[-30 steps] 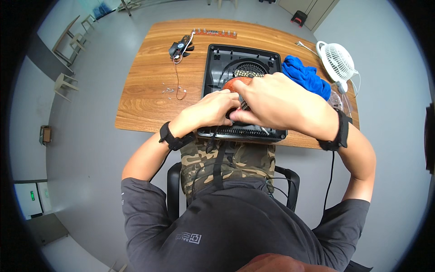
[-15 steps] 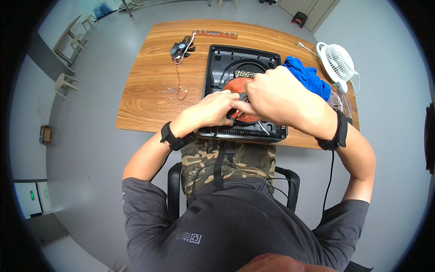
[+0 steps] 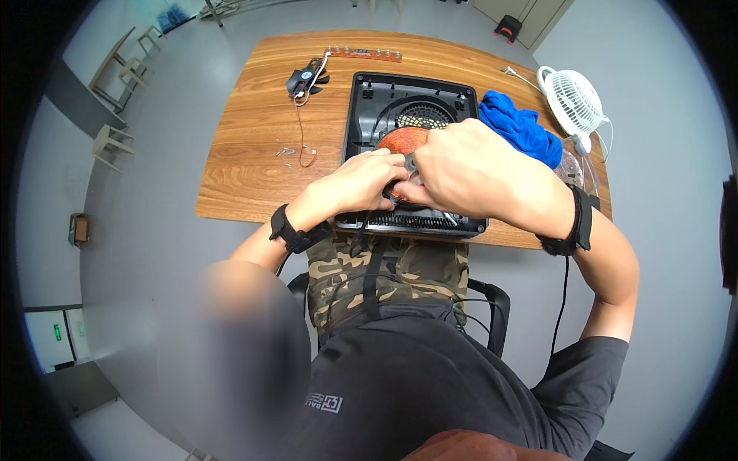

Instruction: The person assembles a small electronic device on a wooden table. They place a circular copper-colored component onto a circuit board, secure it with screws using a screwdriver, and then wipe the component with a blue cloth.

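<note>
A black appliance housing (image 3: 357,115) lies open on the table in front of me, with a round copper coil (image 3: 403,140) inside its near half. My left hand (image 3: 365,179) rests at the coil's left edge, its fingers curled and pressed together; what they pinch is hidden. Over the coil's right side, my right hand (image 3: 470,163) is bent into a fist with the thumb pointing left. Its grip is turned away from view. Between the two hands shows a small grey round part (image 3: 411,162) at the coil's centre. A thin pale rod-like piece (image 3: 450,218) sticks out below my right hand.
Left on the table are a small black fan (image 3: 309,80) with wires, a narrow board strip (image 3: 365,54) and several loose screws (image 3: 285,151). To the right lie a blue cloth (image 3: 521,131), a white fan (image 3: 573,102) and a clear plastic bag (image 3: 570,167).
My right hand has shifted slightly down and turned a little over the coil. My left hand stays nearly in place. A blurred patch now covers my left upper arm.
</note>
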`<state>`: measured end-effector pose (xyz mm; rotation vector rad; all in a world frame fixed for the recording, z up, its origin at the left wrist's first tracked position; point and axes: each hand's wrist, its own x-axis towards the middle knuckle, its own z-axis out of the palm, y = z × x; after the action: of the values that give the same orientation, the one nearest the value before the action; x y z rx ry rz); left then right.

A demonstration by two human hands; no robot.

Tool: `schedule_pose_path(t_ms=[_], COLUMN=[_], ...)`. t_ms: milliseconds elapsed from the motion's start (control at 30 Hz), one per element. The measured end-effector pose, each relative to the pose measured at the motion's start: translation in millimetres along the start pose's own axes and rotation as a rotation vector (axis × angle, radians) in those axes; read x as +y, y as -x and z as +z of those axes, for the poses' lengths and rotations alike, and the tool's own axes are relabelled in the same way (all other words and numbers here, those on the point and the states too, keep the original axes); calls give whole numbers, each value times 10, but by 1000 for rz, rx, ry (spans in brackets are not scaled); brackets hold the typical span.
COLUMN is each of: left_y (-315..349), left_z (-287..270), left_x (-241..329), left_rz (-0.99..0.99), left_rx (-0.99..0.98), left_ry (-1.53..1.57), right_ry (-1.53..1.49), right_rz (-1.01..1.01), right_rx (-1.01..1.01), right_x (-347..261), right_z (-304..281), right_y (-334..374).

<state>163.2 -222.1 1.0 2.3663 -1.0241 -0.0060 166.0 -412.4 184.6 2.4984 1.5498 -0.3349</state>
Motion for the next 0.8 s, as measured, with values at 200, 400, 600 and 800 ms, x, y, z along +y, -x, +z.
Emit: schedule_pose_path(t_ms=[200, 400, 600, 800], left_y=[-2, 0, 22, 6], left_z=[-151, -119, -71, -47], left_x=[143, 116, 75, 46], left_rz=[-137, -19, 16, -115], left_rx=[-82, -21, 44, -50], left_ry=[-4, -10, 65, 85], right_ry=[-101, -76, 128, -141], right_rz=[-117, -153, 97, -176], right_rx=[266, 204, -51, 293], right_x=[150, 114, -84, 54], right_z=[117, 75, -46, 137], right_y=[112, 134, -58, 119])
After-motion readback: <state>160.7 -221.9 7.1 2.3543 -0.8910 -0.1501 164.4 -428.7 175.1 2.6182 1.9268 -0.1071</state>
